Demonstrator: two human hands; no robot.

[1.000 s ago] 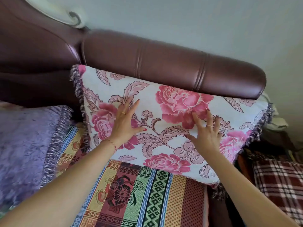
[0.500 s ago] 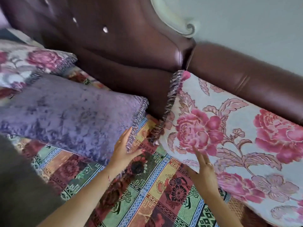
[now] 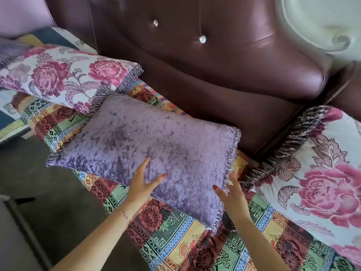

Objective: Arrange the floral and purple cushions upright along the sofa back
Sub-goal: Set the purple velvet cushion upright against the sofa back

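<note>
A purple velvet cushion [image 3: 148, 141] with a fringed edge lies flat on the sofa seat in the middle. My left hand [image 3: 143, 179] grips its near edge, fingers on top and thumb spread. My right hand [image 3: 231, 190] holds its fringed right corner, thumb on the velvet. A floral cushion [image 3: 320, 173] with pink roses leans upright against the maroon leather sofa back [image 3: 224, 75] at the right. A second floral cushion [image 3: 64, 75] lies flat at the left, partly under the purple one's far corner.
A multicoloured patterned throw [image 3: 175, 235] covers the seat. The grey floor [image 3: 48, 192] lies at the lower left, beside the seat's front edge. A cream carved scroll [image 3: 320, 26] tops the sofa back at the upper right. Another purple cushion's edge [image 3: 9, 49] shows at the far left.
My view has swung left from the upright floral cushion. Both hands left that cushion and moved onto the purple cushion, taking hold of its near edge and right corner.
</note>
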